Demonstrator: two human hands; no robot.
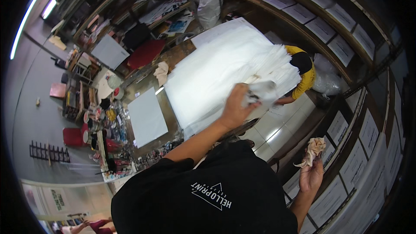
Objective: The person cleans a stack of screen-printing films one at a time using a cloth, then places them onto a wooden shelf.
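White lettering [211,194] is printed on black T-shirt [169,190], blurred whitish item [265,89] is pinched in fingers of left hand [234,110] over white sheet stack [212,69], crumpled beige rag [315,148] is clasped in right hand's [311,177] curled fingers.

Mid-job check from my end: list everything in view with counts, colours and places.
Stack of thin, flat sheets: one, white, centre
Dark work table: one, brown, under the stack
Flat rectangular board: one, pale grey, left of the stack
Crumpled cloths: two, beige, one beside the stack, one in the right hand
Rectangular boxes: many, white, right shelves
Co-worker: one, yellow top, beyond the stack
Light tubes: two, white, upper left
Small clutter: many, mixed, left
Blurred item: one, grey-white, left hand
Hands: left, right
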